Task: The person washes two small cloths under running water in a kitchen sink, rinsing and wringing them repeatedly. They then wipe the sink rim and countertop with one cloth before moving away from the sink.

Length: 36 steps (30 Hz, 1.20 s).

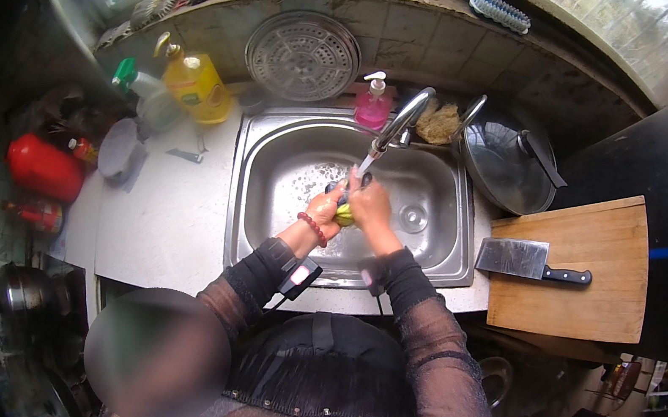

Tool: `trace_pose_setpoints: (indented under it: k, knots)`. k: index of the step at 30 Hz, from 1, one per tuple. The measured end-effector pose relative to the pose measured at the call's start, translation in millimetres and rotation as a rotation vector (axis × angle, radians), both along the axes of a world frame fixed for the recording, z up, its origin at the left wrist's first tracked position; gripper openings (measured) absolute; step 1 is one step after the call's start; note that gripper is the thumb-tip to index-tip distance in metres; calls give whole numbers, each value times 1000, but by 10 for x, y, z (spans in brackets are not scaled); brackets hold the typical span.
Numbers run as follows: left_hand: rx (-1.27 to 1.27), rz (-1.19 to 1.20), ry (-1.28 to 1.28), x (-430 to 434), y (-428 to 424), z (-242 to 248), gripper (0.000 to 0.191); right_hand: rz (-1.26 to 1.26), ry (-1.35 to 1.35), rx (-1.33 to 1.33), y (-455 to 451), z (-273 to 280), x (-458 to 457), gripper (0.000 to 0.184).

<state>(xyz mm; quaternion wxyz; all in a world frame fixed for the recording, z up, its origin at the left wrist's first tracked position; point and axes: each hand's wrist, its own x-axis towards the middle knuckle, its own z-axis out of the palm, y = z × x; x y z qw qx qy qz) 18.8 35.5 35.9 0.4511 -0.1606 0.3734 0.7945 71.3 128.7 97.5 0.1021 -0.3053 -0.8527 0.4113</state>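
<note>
My left hand [325,205], with a red bead bracelet at its wrist, grips a bundle of produce [343,215] over the sink. The bundle shows a yellow-green part and dark parts; its exact kind is hard to tell. My right hand [370,204] closes on the same bundle from the right, slightly blurred. Water runs from the curved chrome faucet [408,113] onto both hands. Below them lies the stainless steel sink basin [271,200], wet with droplets, its drain [413,218] to the right of my hands. My fingers hide much of the produce.
A cleaver [519,258] lies on a wooden cutting board [576,306] at right, near a glass pan lid [507,162]. Behind the sink stand a pink soap pump bottle [373,108] and a round steamer rack [304,57]. A yellow detergent bottle [197,87] stands on the white counter [171,230].
</note>
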Motion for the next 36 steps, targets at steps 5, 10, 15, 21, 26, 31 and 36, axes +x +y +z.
trace_pose_setpoints:
  k: [5, 10, 15, 21, 26, 31, 36]
  knots:
    - [51, -84, -22, -25, -71, 35, 35, 121, -3, 83, -172, -35, 38, 56]
    - [5, -35, 220, -15, 31, 169, 36, -83, -195, -51, 329, -383, 92, 60]
    - [119, 3, 213, -242, -124, 357, 33, 297, -507, -569, 569, -773, 354, 47]
    - [431, -140, 22, -256, -237, 478, 43, 165, 135, -1123, 581, -619, 375, 56]
    - [526, -215, -31, -264, -280, 558, 46, 79, -56, -1087, 545, -346, 186, 74]
    - [578, -385, -42, -274, -310, 663, 47, 23, -127, -998, 483, -266, 149, 90]
    - [432, -421, -1, -315, -309, 697, 49, 158, 14, -1616, 446, -242, 161, 81]
